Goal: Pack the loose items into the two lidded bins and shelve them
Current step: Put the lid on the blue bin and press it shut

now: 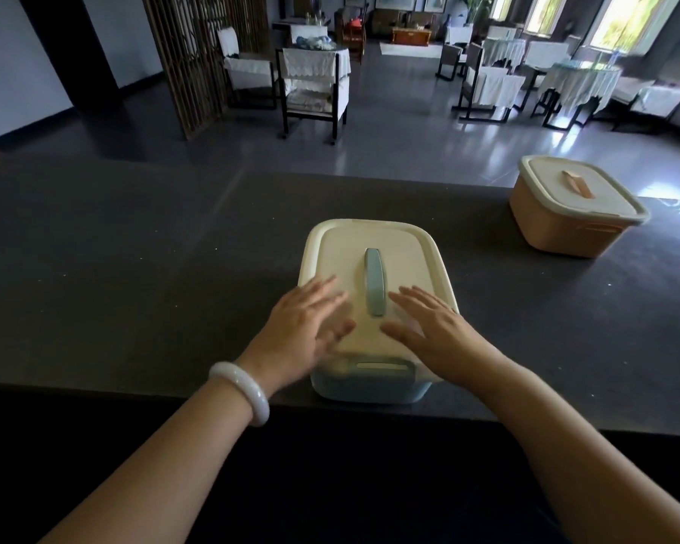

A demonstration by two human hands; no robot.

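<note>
A pale blue bin (370, 386) with a cream lid (373, 237) and a blue handle (373, 280) stands on the dark counter (134, 268) close to its near edge. My left hand (303, 331) lies flat with straight fingers on the lid's near left part. My right hand (428, 331) lies flat on the lid's near right part, fingers spread. At the far right of the counter stands a peach bin (566, 229) with a cream lid (589, 198) and a peach handle, lid on. No loose items show on the counter.
Beyond the counter's far edge lies a grey tiled floor with chairs (315, 88) and cloth-covered tables (578, 84). A wooden lattice screen (189, 53) stands at the back left. A white bangle (240, 390) circles my left wrist.
</note>
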